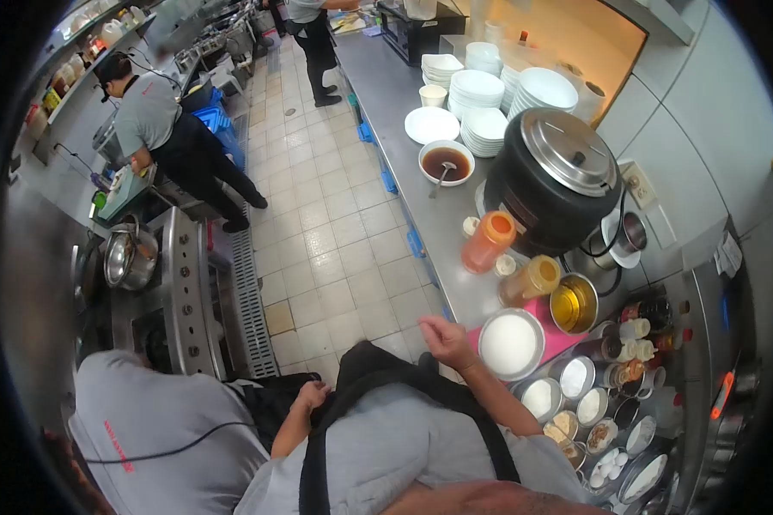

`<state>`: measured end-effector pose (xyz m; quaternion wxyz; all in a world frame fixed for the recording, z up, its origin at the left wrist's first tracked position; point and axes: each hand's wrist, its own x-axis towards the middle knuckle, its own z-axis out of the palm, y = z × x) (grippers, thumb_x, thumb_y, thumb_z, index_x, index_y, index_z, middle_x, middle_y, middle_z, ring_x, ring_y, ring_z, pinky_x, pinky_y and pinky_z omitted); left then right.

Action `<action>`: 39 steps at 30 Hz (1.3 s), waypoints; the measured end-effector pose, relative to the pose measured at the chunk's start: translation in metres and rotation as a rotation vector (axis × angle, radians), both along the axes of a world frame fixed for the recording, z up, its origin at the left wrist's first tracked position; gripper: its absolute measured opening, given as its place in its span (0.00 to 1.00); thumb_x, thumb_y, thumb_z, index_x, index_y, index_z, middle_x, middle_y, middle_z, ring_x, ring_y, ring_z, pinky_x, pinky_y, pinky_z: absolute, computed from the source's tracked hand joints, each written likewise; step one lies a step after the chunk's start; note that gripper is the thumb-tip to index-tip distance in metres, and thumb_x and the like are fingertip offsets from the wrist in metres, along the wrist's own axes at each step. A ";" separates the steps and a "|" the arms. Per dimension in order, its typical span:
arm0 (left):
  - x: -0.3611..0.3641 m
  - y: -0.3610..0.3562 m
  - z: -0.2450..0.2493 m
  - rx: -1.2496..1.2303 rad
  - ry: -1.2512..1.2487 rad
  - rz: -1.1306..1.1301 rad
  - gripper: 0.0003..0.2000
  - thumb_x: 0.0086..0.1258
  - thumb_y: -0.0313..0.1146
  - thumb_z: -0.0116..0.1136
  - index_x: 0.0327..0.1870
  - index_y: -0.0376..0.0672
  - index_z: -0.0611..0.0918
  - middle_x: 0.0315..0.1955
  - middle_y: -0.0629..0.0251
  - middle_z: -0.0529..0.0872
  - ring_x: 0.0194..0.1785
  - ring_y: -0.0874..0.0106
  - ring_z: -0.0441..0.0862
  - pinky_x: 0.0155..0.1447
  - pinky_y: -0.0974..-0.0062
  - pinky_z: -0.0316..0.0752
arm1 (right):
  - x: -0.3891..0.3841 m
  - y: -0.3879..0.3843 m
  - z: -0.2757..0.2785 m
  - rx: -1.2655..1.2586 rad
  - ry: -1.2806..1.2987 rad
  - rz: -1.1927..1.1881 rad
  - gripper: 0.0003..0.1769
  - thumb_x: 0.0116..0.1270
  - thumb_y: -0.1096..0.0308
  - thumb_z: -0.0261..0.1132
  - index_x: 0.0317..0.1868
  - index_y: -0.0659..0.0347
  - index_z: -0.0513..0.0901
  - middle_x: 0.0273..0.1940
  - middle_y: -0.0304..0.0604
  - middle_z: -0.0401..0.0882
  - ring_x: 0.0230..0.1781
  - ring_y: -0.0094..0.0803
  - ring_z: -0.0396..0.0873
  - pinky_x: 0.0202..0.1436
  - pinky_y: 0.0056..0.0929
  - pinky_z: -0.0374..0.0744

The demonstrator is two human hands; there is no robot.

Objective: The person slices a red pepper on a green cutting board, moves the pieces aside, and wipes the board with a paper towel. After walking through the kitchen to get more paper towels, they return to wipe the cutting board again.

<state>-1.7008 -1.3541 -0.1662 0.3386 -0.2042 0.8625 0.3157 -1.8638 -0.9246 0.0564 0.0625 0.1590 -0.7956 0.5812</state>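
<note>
My right hand (447,342) is held in the air in front of the steel counter, to the left of a round metal pan of white powder (512,342). Its fingers are curled in, and nothing shows in them. My left hand (314,394) is low beside my dark apron, fingers loosely bent and partly apart, with nothing visible in it. Close to the right hand on the counter are an orange squeeze bottle (489,240), a bottle of brownish sauce (531,281) and a metal pot of yellow oil (573,305). The pan rests partly on a pink sheet (563,337).
A co-worker (163,429) is bent close on my left by the stove (176,283). Another person (167,129) works farther up the left side. Along the right counter (404,129) stand a black soup warmer (550,180), stacked white plates (477,90), a bowl of brown liquid (438,163) and several ingredient tins (577,375).
</note>
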 end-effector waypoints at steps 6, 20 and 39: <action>-0.064 -0.040 -0.011 0.099 -0.148 0.130 0.25 0.72 0.50 0.67 0.63 0.42 0.89 0.57 0.50 0.92 0.61 0.56 0.89 0.67 0.63 0.81 | -0.059 -0.060 -0.029 0.112 -0.062 0.042 0.10 0.76 0.70 0.69 0.53 0.62 0.88 0.28 0.46 0.84 0.25 0.29 0.83 0.31 0.31 0.80; -0.417 -0.272 -0.021 0.049 0.240 0.114 0.28 0.72 0.47 0.63 0.62 0.31 0.86 0.52 0.41 0.91 0.58 0.51 0.90 0.64 0.58 0.83 | -0.281 -0.280 0.015 0.233 -0.174 0.060 0.10 0.78 0.68 0.67 0.56 0.60 0.87 0.33 0.50 0.88 0.31 0.38 0.89 0.38 0.36 0.85; -0.699 -0.200 0.035 0.211 0.207 0.012 0.28 0.78 0.45 0.63 0.68 0.30 0.82 0.62 0.43 0.88 0.66 0.55 0.86 0.71 0.62 0.78 | -0.502 -0.228 -0.035 0.044 -0.179 -0.243 0.11 0.78 0.68 0.68 0.55 0.61 0.89 0.34 0.44 0.87 0.27 0.26 0.80 0.35 0.27 0.80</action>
